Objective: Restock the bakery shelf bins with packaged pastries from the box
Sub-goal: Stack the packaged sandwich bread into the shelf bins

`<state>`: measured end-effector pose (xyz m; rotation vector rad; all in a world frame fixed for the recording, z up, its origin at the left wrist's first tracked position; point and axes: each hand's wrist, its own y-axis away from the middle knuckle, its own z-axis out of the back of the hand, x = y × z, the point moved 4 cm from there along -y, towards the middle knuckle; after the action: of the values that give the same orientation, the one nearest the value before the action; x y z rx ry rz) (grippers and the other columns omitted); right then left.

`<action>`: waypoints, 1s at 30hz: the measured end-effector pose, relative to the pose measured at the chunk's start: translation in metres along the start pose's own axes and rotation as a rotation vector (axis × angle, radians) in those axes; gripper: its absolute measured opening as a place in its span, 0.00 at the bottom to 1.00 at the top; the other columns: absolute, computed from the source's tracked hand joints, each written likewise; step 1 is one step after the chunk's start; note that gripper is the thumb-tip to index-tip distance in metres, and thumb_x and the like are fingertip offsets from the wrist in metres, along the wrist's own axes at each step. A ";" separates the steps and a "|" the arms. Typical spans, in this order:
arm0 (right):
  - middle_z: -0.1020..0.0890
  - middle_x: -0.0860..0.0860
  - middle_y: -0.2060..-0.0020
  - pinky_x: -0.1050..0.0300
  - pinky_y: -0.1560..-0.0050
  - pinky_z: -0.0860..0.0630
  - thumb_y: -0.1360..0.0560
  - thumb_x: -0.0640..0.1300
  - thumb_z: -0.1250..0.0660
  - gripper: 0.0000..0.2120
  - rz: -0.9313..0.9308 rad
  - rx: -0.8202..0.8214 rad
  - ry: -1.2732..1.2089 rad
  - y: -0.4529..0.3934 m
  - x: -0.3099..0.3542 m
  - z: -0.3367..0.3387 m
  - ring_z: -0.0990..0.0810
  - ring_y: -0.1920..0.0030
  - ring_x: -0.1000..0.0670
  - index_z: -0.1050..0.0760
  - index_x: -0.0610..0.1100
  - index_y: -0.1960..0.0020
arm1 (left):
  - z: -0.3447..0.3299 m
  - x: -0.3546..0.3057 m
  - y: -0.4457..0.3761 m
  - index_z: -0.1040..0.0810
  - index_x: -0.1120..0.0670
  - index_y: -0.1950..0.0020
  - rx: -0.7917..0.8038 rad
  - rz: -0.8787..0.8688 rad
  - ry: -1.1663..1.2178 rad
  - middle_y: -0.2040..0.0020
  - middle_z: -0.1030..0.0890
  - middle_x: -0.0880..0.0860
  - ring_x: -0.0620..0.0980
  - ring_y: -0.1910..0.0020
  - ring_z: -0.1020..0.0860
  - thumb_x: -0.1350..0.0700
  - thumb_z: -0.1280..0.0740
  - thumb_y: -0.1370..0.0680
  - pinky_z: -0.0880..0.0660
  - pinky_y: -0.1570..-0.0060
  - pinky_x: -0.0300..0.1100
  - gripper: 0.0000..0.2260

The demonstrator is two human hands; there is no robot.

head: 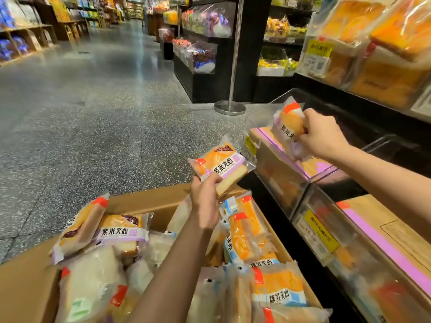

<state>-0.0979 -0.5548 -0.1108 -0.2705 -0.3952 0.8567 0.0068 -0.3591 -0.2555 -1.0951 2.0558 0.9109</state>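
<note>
A cardboard box (pixel 149 200) at the bottom holds several packaged pastries, purple-labelled ones (pixel 121 231) on the left and blue-labelled ones (pixel 278 291) on the right. My left hand (pixel 206 194) grips a purple-labelled pastry pack (pixel 221 163) above the box's far edge. Over the clear acrylic shelf bin (pixel 263 113), my right hand (pixel 320 134) holds another purple-labelled pack (pixel 285 127), just above the bin's wooden floor with a pink stripe. A second clear bin (pixel 310 227) lies nearer, on the right.
Yellow price tags (pixel 320 230) hang on the bin fronts. Bagged bread loaves (pixel 373 43) fill the upper shelf at right. A metal post with a round base (pixel 229 107) stands on the speckled floor. Dark display stands (pixel 200 54) line the aisle beyond.
</note>
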 end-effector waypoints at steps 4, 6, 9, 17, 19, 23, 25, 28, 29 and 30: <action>0.26 0.46 0.64 0.59 0.73 0.36 0.28 0.40 0.29 0.13 -0.081 0.348 0.124 -0.003 -0.019 -0.028 0.27 0.65 0.47 0.33 0.42 0.62 | -0.003 0.007 -0.005 0.29 0.64 0.39 0.030 0.025 0.027 0.52 0.19 0.61 0.53 0.59 0.19 0.70 0.38 0.25 0.22 0.56 0.46 0.15; 0.26 0.47 0.64 0.61 0.72 0.35 0.27 0.41 0.30 0.12 -0.112 0.488 0.207 -0.001 -0.025 -0.033 0.27 0.64 0.48 0.32 0.44 0.64 | -0.006 0.007 -0.004 0.29 0.62 0.39 0.062 0.021 0.040 0.53 0.19 0.59 0.52 0.60 0.20 0.70 0.38 0.24 0.21 0.56 0.46 0.14; 0.24 0.47 0.60 0.61 0.70 0.34 0.26 0.43 0.30 0.08 -0.077 0.540 0.255 0.001 -0.028 -0.042 0.27 0.62 0.49 0.29 0.42 0.56 | -0.010 0.004 -0.001 0.28 0.59 0.45 0.103 0.018 0.056 0.55 0.20 0.59 0.52 0.61 0.20 0.71 0.39 0.24 0.22 0.54 0.48 0.11; 0.22 0.45 0.46 0.54 0.52 0.22 0.26 0.48 0.29 0.21 -0.150 0.831 0.211 -0.007 -0.031 -0.046 0.21 0.49 0.46 0.27 0.40 0.37 | -0.008 -0.002 0.000 0.27 0.57 0.50 0.186 0.000 0.073 0.58 0.17 0.56 0.48 0.65 0.17 0.70 0.37 0.24 0.19 0.65 0.43 0.09; 0.24 0.45 0.44 0.56 0.58 0.23 0.27 0.41 0.28 0.25 -0.180 0.756 -0.025 -0.012 -0.035 -0.041 0.22 0.50 0.46 0.30 0.44 0.33 | -0.007 -0.003 -0.001 0.26 0.56 0.49 0.207 0.010 0.072 0.58 0.17 0.56 0.49 0.64 0.17 0.69 0.37 0.23 0.18 0.64 0.43 0.09; 0.22 0.48 0.45 0.57 0.53 0.25 0.31 0.44 0.24 0.28 -0.043 0.671 0.056 -0.008 -0.037 -0.052 0.22 0.50 0.48 0.29 0.51 0.33 | -0.004 -0.001 -0.004 0.24 0.57 0.49 0.225 0.025 0.070 0.60 0.15 0.54 0.49 0.63 0.16 0.66 0.36 0.23 0.19 0.64 0.42 0.06; 0.25 0.48 0.42 0.55 0.49 0.25 0.30 0.46 0.26 0.29 0.011 0.749 0.224 -0.003 -0.038 -0.063 0.25 0.46 0.48 0.31 0.53 0.31 | -0.004 0.001 -0.004 0.23 0.58 0.46 0.229 0.028 0.069 0.58 0.15 0.54 0.48 0.63 0.16 0.66 0.35 0.23 0.19 0.64 0.41 0.07; 0.32 0.46 0.32 0.47 0.34 0.31 0.26 0.44 0.30 0.33 -0.048 1.114 0.346 -0.002 -0.041 -0.065 0.31 0.33 0.44 0.39 0.55 0.25 | -0.002 0.003 -0.002 0.23 0.58 0.46 0.222 0.026 0.075 0.53 0.17 0.56 0.47 0.61 0.17 0.65 0.34 0.23 0.18 0.59 0.44 0.08; 0.32 0.45 0.31 0.47 0.33 0.32 0.25 0.42 0.31 0.33 -0.092 1.233 0.335 -0.002 -0.039 -0.059 0.31 0.32 0.43 0.40 0.54 0.25 | -0.002 0.003 -0.002 0.23 0.58 0.46 0.217 0.023 0.076 0.51 0.17 0.57 0.47 0.61 0.17 0.65 0.34 0.24 0.18 0.57 0.45 0.07; 0.29 0.45 0.33 0.47 0.35 0.30 0.25 0.41 0.32 0.32 -0.114 1.283 0.327 -0.003 -0.035 -0.050 0.28 0.35 0.44 0.39 0.53 0.25 | -0.002 0.002 -0.002 0.23 0.58 0.46 0.211 0.020 0.079 0.49 0.18 0.57 0.47 0.60 0.17 0.65 0.34 0.24 0.19 0.55 0.45 0.08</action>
<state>-0.0941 -0.5875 -0.1621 0.7880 0.4729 0.7886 0.0075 -0.3620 -0.2567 -1.0117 2.1743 0.6513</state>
